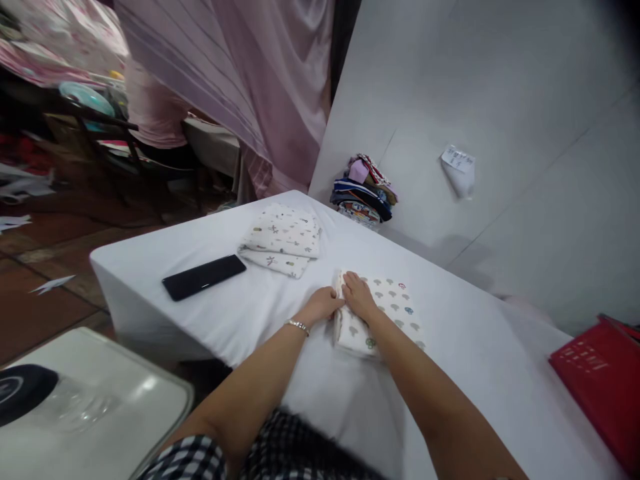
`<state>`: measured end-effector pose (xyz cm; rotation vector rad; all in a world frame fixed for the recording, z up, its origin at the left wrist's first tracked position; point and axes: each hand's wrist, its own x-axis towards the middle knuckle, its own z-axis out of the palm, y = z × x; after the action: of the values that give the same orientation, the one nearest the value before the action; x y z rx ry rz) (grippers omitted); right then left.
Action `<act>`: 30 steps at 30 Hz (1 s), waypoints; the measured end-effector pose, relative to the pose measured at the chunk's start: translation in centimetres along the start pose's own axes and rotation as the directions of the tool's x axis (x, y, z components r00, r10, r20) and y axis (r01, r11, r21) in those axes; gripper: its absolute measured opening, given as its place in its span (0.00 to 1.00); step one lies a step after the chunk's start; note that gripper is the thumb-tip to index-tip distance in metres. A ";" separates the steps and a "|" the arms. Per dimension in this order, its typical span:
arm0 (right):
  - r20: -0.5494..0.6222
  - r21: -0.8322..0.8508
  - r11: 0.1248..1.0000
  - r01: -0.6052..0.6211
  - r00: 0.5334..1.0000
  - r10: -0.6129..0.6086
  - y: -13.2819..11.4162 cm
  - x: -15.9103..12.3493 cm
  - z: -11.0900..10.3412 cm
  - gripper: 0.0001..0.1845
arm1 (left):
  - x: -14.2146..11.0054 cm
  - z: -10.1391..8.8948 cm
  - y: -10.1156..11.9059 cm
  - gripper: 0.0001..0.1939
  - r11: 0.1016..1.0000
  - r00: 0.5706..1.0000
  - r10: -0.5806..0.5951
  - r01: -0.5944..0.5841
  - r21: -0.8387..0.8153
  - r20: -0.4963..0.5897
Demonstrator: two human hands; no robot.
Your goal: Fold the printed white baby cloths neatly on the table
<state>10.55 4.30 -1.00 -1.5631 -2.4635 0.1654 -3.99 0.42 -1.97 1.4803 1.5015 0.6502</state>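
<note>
A folded white cloth (pixel 387 310) printed with small grey and coloured motifs lies on the white-covered table (pixel 450 387) in front of me. My left hand (pixel 321 305), with a bracelet at its wrist, pinches the cloth's left edge. Flat on top of the same cloth, near that edge, rests my right hand (pixel 359 297) with its fingers stretched out. Further back and to the left sits a second folded white cloth (pixel 285 237) with a small scattered print, apart from both hands.
A black phone (pixel 204 277) lies left of the second cloth. Folded clothes (pixel 363 190) are stacked by the wall. A red bag (pixel 600 387) stands at the right. A pale lidded surface (pixel 135 400) is lower left. Behind, a person in pink (pixel 153 107) sits past a pink curtain (pixel 280 80).
</note>
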 end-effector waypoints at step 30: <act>-0.068 0.627 0.644 -0.438 0.793 0.606 11.5 -8.6 -4.4 0.23 | -0.8 -0.6 1.3 0.06 0.984 0.995 -0.102 0.103 -0.147 0.018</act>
<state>25.26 1.41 -0.21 -1.7922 -1.4549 0.6840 -4.02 -0.07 -0.38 1.2837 1.4786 0.6763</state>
